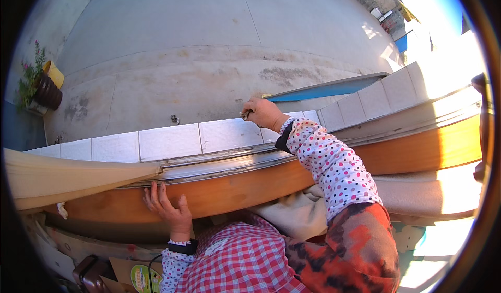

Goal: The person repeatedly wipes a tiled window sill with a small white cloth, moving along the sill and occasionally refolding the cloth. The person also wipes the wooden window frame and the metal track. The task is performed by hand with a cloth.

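My left hand (170, 209) rests on the orange wooden windowsill (250, 191), its fingers spread and nothing in them. Beyond the sill runs a metal sliding-window track (224, 163), then a ledge of white tiles (169, 140). My right arm, in a dotted sleeve, reaches across the track. Out over the far edge of the tiles, my right hand (265, 114) is closed around a small, dark, crumpled thing (245, 115), mostly hidden by the fingers; its kind cannot be made out.
A beige curtain (78, 178) hangs over the sill at left. Beyond the ledge lies a grey concrete floor (172, 47) with a small dark clump (175, 119). Potted flowers (48, 90) stand at far left. A blue-faced panel (318, 91) lies at right. Beige cloth (292, 214) bunches below the sill.
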Demonstrator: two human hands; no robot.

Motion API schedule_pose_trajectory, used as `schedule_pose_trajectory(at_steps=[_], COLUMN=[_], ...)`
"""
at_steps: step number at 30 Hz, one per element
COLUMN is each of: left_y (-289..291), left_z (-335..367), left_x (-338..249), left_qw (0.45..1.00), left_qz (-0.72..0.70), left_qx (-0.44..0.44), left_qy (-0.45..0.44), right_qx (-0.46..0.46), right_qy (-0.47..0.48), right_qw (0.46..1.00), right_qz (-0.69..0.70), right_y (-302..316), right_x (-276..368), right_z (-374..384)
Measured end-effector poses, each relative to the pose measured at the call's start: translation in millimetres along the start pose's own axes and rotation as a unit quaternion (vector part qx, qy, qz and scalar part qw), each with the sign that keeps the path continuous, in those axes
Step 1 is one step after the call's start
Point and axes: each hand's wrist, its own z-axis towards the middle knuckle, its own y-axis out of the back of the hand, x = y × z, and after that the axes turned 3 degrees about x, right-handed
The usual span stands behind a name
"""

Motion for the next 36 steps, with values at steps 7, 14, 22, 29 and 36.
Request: schedule_pose_trajectory(at_steps=[7, 14, 22, 29, 36], left_y=[-2.5, -2.1, -1.2, -2.6, -3.8], left_z=[-1.8, -2.2, -0.9, 1.2, -1.6], left_x=[1.1, 1.2, -0.1, -0.5, 1.5], left_qw=[1.000, 1.000, 0.999, 1.000, 0.999], left_qz=[0.007, 0.005, 0.029, 0.025, 0.014], left_qx=[0.006, 0.003, 0.015, 0.006, 0.015], left_qy=[0.010, 0.010, 0.016, 0.012, 0.027], right_qx=[0.053, -0.037, -0.054, 0.063, -0.043], right_qy=[0.123, 0.140, 0.092, 0.156, 0.089], right_qw=[0.990, 0.989, 0.992, 0.984, 0.995], right_qz=[-0.049, 0.012, -0.073, -0.057, -0.007], right_y=[-42.6, -3.4, -14.7, -28.6, 13.8], right_x=[18.4, 16.3, 6.7, 24.5, -28.8], right_z=[21.1, -19.8, 15.9, 16.2, 17.9])
